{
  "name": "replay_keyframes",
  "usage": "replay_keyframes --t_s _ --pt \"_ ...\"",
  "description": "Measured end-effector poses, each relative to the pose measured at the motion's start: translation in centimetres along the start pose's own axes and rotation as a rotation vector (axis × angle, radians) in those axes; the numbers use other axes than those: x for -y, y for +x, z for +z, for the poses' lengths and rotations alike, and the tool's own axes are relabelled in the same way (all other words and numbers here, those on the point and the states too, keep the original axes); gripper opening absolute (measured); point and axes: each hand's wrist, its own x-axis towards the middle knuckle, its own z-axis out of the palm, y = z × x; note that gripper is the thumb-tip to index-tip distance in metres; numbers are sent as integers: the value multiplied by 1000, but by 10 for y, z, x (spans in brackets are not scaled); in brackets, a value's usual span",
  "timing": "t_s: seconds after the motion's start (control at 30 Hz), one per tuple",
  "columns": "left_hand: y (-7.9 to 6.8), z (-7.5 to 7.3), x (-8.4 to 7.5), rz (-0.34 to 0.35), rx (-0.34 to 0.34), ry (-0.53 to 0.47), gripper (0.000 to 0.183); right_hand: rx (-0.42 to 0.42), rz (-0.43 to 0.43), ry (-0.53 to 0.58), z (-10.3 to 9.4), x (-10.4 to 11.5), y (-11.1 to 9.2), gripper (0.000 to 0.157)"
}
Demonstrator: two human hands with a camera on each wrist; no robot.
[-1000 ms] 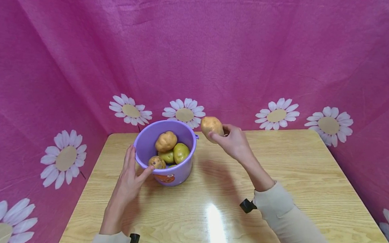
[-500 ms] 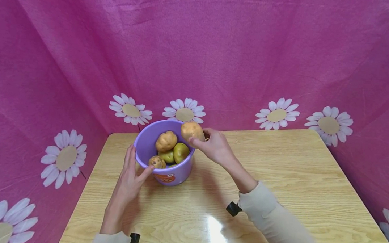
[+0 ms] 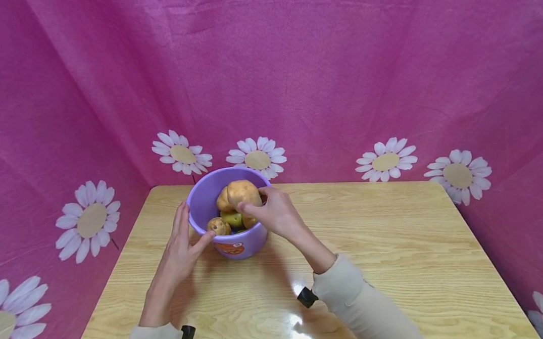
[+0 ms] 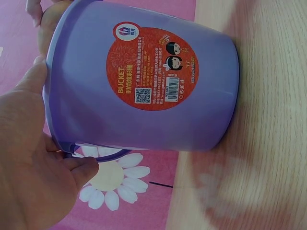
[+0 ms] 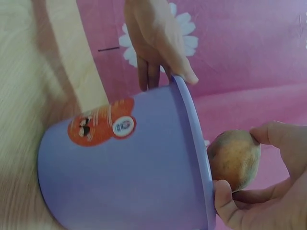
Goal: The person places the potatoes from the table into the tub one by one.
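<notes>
A purple bucket stands upright on the table, an orange-red label on its near side. My left hand holds it at the left rim, thumb at the near edge and fingers around the side. Over the bucket's mouth, my right hand grips a large tan potato between thumb and fingers. In the right wrist view that potato shows just past the rim. Inside the bucket lie a spotted tan potato, a greenish one and another tan one, partly hidden behind the held potato.
The wood-grain table stretches to the right of the bucket. A pink cloth with white daisies hangs behind and at both sides. The bucket's handle hangs near my left fingers.
My right hand has moved left and slightly down with the potato, from beside the bucket to over its mouth. The left hand and bucket have stayed put.
</notes>
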Motion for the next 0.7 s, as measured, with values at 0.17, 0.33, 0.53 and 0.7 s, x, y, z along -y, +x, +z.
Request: replay_keyframes --t_s 0.17,0.33,0.53,0.7 --pt "0 0 -1 3 3 4 95 18 4 -32 7 5 -2 62" --pt "0 0 -1 -1 4 8 94 32 18 -54 11 7 -4 67" --pt "0 1 0 -2 1 10 94 34 27 -65 13 6 -4 68" --pt "0 1 0 5 -3 2 94 22 14 -70 14 4 -4 71"
